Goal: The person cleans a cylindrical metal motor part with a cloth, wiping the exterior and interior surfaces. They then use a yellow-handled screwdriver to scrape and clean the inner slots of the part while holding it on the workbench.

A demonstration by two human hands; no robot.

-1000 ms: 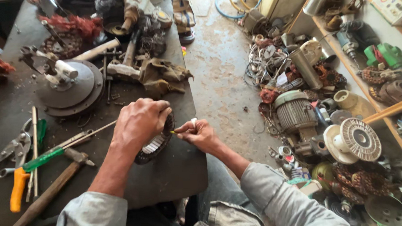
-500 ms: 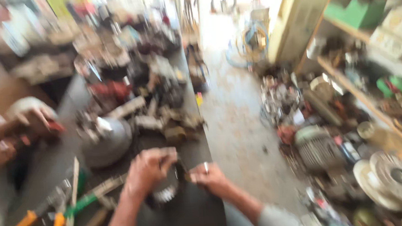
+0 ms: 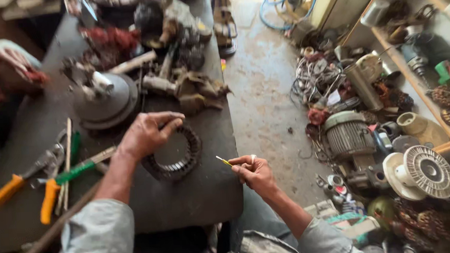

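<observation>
A dark ring-shaped motor stator (image 3: 176,155) with slotted inner teeth lies flat on the dark workbench (image 3: 198,194). My left hand (image 3: 146,133) rests on its far left rim, fingers curled over the edge and gripping it. My right hand (image 3: 255,172) hovers at the bench's right edge, fingers pinched on a thin yellow strip (image 3: 223,160) that points toward the stator. A ring shows on one finger of that hand.
Orange-handled pliers (image 3: 12,186), a green-handled tool (image 3: 76,170), a wooden handle and a grey round motor cover (image 3: 105,99) lie left on the bench. Another person's hands (image 3: 1,71) work at far left. Motor parts, a fan cover (image 3: 427,171) and wires crowd the floor and shelves at right.
The camera swung and blurred, then settled. My left hand shifted from covering the stator to holding its rim, so the ring shows. My right hand pulled away rightward with the yellow strip.
</observation>
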